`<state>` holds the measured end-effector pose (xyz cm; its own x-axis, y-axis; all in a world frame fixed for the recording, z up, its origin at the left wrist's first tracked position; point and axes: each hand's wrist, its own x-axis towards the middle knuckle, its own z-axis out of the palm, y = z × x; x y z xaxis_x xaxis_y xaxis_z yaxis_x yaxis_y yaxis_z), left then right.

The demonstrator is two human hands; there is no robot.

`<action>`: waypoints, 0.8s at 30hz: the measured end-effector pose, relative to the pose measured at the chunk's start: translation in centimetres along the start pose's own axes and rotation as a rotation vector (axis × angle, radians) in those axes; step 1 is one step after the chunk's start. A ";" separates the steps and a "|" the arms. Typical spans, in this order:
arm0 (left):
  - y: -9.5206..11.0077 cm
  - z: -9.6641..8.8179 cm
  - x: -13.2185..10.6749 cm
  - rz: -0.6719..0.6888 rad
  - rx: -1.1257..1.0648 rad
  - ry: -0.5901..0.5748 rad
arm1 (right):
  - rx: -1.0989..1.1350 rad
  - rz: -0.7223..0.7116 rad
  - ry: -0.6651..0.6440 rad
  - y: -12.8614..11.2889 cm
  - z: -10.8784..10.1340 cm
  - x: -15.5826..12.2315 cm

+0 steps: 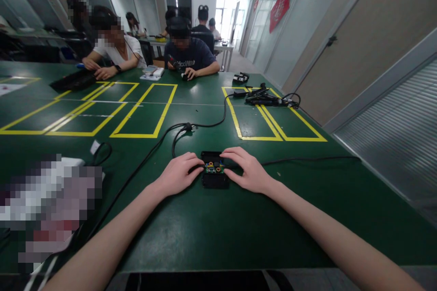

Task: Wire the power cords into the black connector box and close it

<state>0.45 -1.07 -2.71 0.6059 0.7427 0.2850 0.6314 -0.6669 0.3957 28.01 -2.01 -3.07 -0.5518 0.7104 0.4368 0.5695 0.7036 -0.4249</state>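
A small green circuit board (214, 169) with copper-coloured coils lies in front of me, between two halves of a black plastic case (215, 181). My left hand (179, 173) pinches the board's left end between thumb and fingers. At the other end, my right hand (248, 172) has its thumb on the board's right edge, and its forefinger reaches the case's upper part. A black cable (307, 160) runs off to the right from behind my right hand. Fingertips partly hide both ends of the board.
A black power cord with a plug (187, 127) crosses the green table (164, 236). Yellow tape rectangles (133, 135) mark the surface. Bundled black cables (261, 96) lie at the far right. A blurred package (51, 209) sits left. Two people work across the table.
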 end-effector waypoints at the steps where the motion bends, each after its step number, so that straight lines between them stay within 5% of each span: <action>1: 0.0 -0.1 0.0 0.000 0.003 0.002 | -0.015 0.007 -0.021 0.2 -0.4 0.0; 7: 0.1 -0.9 0.2 -0.022 -0.021 0.030 | -0.034 -0.016 -0.080 1.6 -1.3 -0.1; 12: 0.5 -1.8 0.0 -0.007 -0.226 0.104 | 0.047 0.034 -0.102 0.5 -2.2 -0.5; 17: 1.0 -2.0 -0.4 0.004 -0.300 0.015 | 0.112 0.031 -0.244 -0.9 -2.4 -0.8; 24: 0.6 -1.3 -0.3 -0.053 -0.235 -0.027 | 0.034 0.060 -0.231 -0.1 -1.2 -0.5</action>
<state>0.01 -1.59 -1.37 0.5896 0.7723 0.2366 0.5347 -0.5927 0.6023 28.99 -2.42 -2.29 -0.6444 0.7328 0.2185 0.5869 0.6571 -0.4731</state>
